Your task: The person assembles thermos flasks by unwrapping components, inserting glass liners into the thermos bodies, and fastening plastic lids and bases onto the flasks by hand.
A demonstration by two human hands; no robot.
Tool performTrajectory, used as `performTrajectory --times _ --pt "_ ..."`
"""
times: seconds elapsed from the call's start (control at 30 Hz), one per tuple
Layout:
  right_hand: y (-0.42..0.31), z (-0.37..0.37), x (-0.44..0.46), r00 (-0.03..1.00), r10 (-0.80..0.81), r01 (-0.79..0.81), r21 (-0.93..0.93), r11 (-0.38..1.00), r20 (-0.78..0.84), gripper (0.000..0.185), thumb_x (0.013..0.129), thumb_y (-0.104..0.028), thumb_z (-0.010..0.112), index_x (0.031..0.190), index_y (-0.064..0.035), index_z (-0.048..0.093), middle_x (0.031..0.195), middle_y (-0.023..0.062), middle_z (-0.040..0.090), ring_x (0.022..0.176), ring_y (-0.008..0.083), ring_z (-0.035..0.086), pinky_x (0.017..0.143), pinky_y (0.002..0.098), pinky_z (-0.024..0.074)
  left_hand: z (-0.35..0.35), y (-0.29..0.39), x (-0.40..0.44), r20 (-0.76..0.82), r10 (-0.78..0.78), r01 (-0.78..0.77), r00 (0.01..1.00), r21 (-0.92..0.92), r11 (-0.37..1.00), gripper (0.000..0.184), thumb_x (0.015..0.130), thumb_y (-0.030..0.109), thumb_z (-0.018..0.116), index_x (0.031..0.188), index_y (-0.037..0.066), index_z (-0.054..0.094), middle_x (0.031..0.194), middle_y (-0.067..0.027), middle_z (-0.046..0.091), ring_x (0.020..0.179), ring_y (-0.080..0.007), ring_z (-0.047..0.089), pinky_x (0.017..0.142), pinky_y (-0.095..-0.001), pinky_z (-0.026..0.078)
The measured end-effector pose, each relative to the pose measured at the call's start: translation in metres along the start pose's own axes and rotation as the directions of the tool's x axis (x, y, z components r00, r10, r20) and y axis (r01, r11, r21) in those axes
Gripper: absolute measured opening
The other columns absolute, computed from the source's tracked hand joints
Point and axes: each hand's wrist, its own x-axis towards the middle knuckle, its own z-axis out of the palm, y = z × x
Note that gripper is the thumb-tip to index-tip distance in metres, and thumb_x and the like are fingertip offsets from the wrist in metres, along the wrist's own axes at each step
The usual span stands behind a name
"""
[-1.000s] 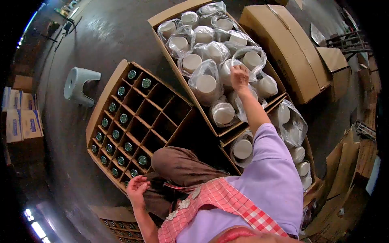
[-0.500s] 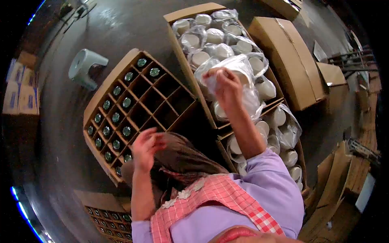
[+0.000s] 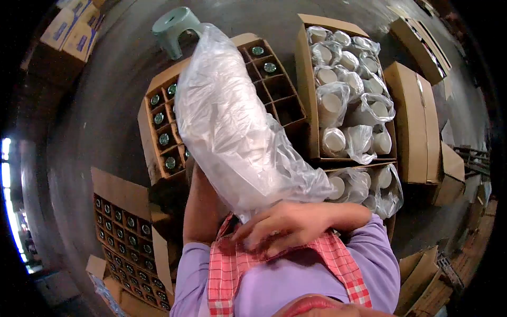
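Bag (image 3: 227,116) cloudy | left hand hidden behind it | right hand (image 3: 285,224) beside, fingers blurred

Head camera: worn on the person's head; faces forward and steeply down.
Picture shape: wide and round-edged, with straight lines bowed and corners dark.
Apron (image 3: 338,261): bottom edge, close beneath the camera, seen from above.
Plastic bag (image 3: 227,116): center, at close range; blocks part of the divided carton (image 3: 146,127).
Cup box (image 3: 304,79): right of center, beyond the apron, viewed into its open top.
Stool (image 3: 171,29): top edge, farther out.
Coverage: one view spans body and floor (image 3: 95,127).
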Motion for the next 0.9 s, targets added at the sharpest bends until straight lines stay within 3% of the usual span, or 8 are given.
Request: performTrajectory --times 0.2,0.43,0.5,0.53,0.67,0.73,0.8,0.9 --pt "-0.025 -0.049 0.014 0.615 -0.464 -0.097 -0.646 0.758 -0.637 0.051 0.072 -0.030 0.070 0.112 -0.0036 0.053 0.128 0.0161 0.046 0.120 0.0317 0.042 0.100 0.0407 0.0319 -0.026 0.028 -0.034 0.074 0.042 -0.042 0.996 -0.005 0.999 0.066 0.084 0.046 0.052 0.130 0.001 0.038 0.121 -0.0155 0.051 0.106 -0.0258 0.054 0.090 -0.0386 0.043" --pt "0.045 -0.094 0.072 0.780 -0.163 -0.338 -0.627 0.702 -0.604 0.029 0.073 -0.022 0.067 0.093 -0.0012 0.062 0.082 0.0116 0.064 0.074 0.0235 0.062 0.068 0.0352 0.0493 -0.050 0.024 -0.071 0.028 0.051 -0.052 0.998 0.026 0.998 0.074 0.081 0.052 0.054 0.133 0.003 0.035 0.125 -0.0146 0.048 0.110 -0.0245 0.051 0.094 -0.0377 0.040" --pt "0.015 -0.140 0.072 0.699 0.055 -0.066 0.012 0.998 -0.713 0.021 0.078 -0.020 0.059 0.086 -0.0004 0.061 0.071 0.0085 0.061 0.059 0.0199 0.058 0.054 0.0328 0.0465 -0.055 0.029 -0.086 0.024 0.099 -0.101 0.995 0.117 0.988 0.077 0.080 0.053 0.054 0.134 0.003 0.035 0.127 -0.0143 0.048 0.112 -0.0242 0.050 0.095 -0.0374 0.040" --pt "-0.011 -0.138 0.090 0.363 0.110 0.011 0.122 0.992 -0.925 0.020 0.081 -0.020 0.054 0.081 -0.0015 0.061 0.070 0.0055 0.059 0.059 0.0190 0.056 0.054 0.0313 0.0447 -0.055 0.031 -0.094 0.036 0.143 -0.147 0.989 0.207 0.967 0.078 0.080 0.054 0.055 0.135 0.003 0.034 0.128 -0.0142 0.047 0.112 -0.0240 0.050 0.095 -0.0372 0.039" --pt "-0.085 -0.192 0.049 0.059 -0.416 0.546 -0.319 0.774 -0.907 0.018 0.087 -0.019 0.050 0.088 -0.0026 0.059 0.081 0.0083 0.062 0.070 0.0205 0.059 0.067 0.0321 0.0479 -0.045 0.014 -0.106 -0.249 0.232 -0.036 0.940 0.604 0.796 0.072 0.072 0.020 0.071 0.134 0.006 0.037 0.106 -0.0087 0.058 0.092 -0.0153 0.057 0.080 -0.0283 0.047" --pt "-0.063 -0.174 0.020 -0.047 -0.718 0.167 -0.714 0.680 -0.695 0.016 0.085 -0.016 0.051 0.091 -0.0042 0.059 0.087 0.0100 0.062 0.079 0.0244 0.058 0.071 0.0353 0.0463 -0.054 -0.006 -0.097 -0.339 0.343 -0.041 0.876 0.655 0.754 0.037 0.079 0.013 0.065 0.112 0.001 0.055 0.086 -0.0022 0.060 0.074 -0.0097 0.055 0.069 -0.0235 0.045" --pt "0.020 -0.148 -0.018 0.177 -0.818 -0.817 -0.545 0.188 -0.547 0.016 0.083 -0.014 0.051 0.095 -0.0057 0.059 0.093 0.0116 0.062 0.087 0.0284 0.057 0.074 0.0386 0.0447 -0.077 -0.016 -0.095 -0.390 0.324 -0.049 0.862 0.572 0.819 0.026 0.079 0.014 0.064 0.101 0.001 0.057 0.082 -0.0008 0.059 0.072 -0.0085 0.053 0.066 -0.0222 0.043" --pt "0.142 -0.126 -0.056 0.385 0.566 -0.896 -0.442 0.041 -0.729 0.037 0.083 -0.011 0.047 0.119 -0.0007 0.047 0.116 0.0174 0.050 0.109 0.0312 0.046 0.090 0.0397 0.0365 -0.089 -0.030 -0.098 -0.437 0.334 -0.135 0.835 0.426 0.895 0.017 0.080 0.014 0.062 0.090 0.001 0.058 0.076 0.0001 0.057 0.068 -0.0078 0.051 0.063 -0.0205 0.040"
